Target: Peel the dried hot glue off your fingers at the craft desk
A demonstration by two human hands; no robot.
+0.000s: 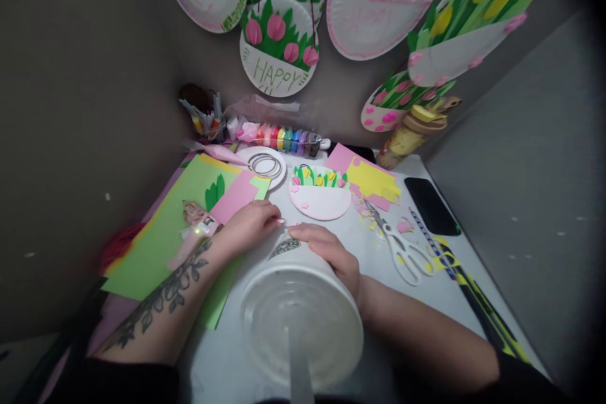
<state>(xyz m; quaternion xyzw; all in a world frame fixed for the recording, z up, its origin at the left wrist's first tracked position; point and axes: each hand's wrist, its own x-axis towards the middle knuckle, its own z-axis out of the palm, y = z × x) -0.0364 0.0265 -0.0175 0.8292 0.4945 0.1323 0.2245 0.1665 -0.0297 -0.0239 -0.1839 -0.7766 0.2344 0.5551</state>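
At the middle of the table my left hand (255, 222) has its fingers pinched together on a small pink piece (280, 221). Close to its right, my right hand (331, 251) has its fingertips together near another tiny pink bit; what they hold is too small to make out. A large white cup with a clear lid (303, 322) and a straw stands in front, nearest the camera, and hides part of the table and my right hand. Beyond the hands lies a half-round white paper plate with paper tulips (319, 201) and pink pieces on its left side.
White scissors (402, 249), paper scraps and a black phone (432, 206) lie at right. Green sheets (156, 233) and a glue gun (199, 227) are at left. Behind are a ringed plate (279, 180), clay tubs (284, 139) and a yellow-lidded cup (411, 132). Plate crafts (279, 72) hang above.
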